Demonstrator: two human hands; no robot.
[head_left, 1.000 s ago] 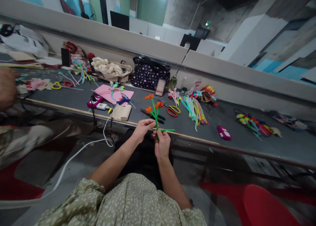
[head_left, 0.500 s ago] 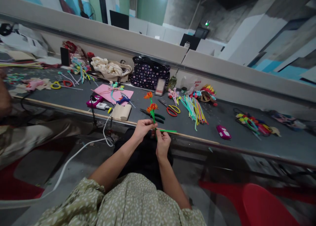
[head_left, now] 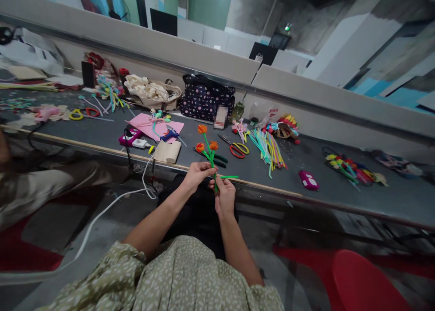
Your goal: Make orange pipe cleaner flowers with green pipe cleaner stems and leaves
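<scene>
Just over the table's front edge I hold a pipe-cleaner flower stem [head_left: 212,160] upright, with green branches and three orange blooms at the top. My left hand [head_left: 197,175] is closed in a pinch around the stem below the branching. Lower down, my right hand [head_left: 224,193] pinches the green stem with its fingers closed. A loose green end [head_left: 231,177] sticks out to the right from between the hands. Behind the flower lie pliers [head_left: 219,159] with dark green handles, partly covered by the blooms. Scissors [head_left: 237,150] with red and yellow handles rest beside them.
A bundle of coloured pipe cleaners [head_left: 268,150] lies right of the scissors, with a magenta device [head_left: 308,180] farther right. To the left are a beige roll [head_left: 167,152], pink paper [head_left: 142,122] and a white cable [head_left: 102,211]. A dotted bag [head_left: 200,98] stands behind. Another person's leg [head_left: 68,184] is at left.
The flower stem has turned in my fingers, so its three blooms now show spread apart. The loose green end tilts slightly upward, and more stem shows below my left hand.
</scene>
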